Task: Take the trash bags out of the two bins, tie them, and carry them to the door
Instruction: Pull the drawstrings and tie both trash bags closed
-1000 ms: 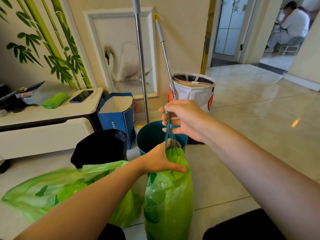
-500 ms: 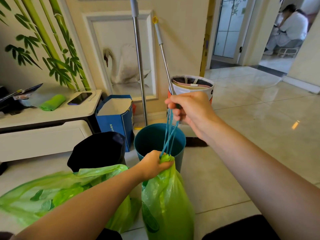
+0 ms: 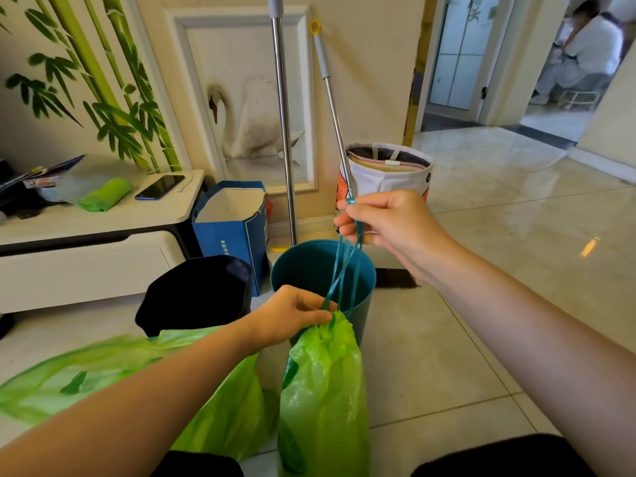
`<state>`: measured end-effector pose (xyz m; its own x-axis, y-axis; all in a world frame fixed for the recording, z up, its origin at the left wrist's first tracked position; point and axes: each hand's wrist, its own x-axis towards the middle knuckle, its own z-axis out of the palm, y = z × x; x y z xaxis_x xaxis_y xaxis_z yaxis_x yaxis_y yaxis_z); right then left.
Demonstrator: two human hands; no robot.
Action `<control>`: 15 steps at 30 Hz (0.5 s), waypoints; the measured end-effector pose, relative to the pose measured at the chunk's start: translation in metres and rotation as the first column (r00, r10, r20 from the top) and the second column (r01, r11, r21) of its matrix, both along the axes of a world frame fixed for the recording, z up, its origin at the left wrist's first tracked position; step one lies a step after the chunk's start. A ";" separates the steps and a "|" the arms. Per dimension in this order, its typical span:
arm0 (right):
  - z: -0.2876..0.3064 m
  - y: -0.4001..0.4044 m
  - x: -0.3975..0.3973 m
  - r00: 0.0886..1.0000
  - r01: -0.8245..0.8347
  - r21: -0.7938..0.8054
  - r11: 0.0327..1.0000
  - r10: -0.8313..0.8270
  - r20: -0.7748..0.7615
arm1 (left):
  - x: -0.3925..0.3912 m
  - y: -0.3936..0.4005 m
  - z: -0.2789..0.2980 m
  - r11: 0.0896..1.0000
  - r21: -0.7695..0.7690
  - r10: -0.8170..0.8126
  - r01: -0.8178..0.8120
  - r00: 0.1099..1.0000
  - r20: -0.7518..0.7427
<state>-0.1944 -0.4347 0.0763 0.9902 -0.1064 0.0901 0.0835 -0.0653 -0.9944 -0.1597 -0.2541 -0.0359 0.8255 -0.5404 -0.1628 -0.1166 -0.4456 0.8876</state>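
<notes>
A: On the tiled floor, how many bags and bins?
B: 2 green trash bags: a cinched bag (image 3: 323, 390) standing just in front of the teal bin (image 3: 361, 297), and an open bag (image 3: 103, 370) lying in front of the black bin (image 3: 196, 294). 2 bins, side by side.
A: And the hands?
B: The right hand (image 3: 385, 225) pinches the teal drawstring (image 3: 344, 270) up taut. The left hand (image 3: 289, 315) has its fingers curled round the cinched bag's gathered neck.
A: Behind them?
B: 2 mop poles (image 3: 284, 132) against the wall.
</notes>
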 end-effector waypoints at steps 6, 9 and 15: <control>-0.003 0.000 0.011 0.998 0.069 0.060 0.996 -0.070 0.008 | 0.007 0.001 0.004 0.987 -0.103 0.129 -0.127 0.991 0.016; -0.004 -0.003 0.016 0.991 0.131 0.051 0.990 -0.133 0.027 | 0.010 -0.001 0.004 0.974 -0.150 0.162 -0.167 0.986 -0.048; -0.017 -0.006 0.022 0.965 0.258 -0.276 0.926 -0.236 0.112 | 0.010 0.001 -0.004 0.985 -0.070 0.149 -0.156 0.985 -0.087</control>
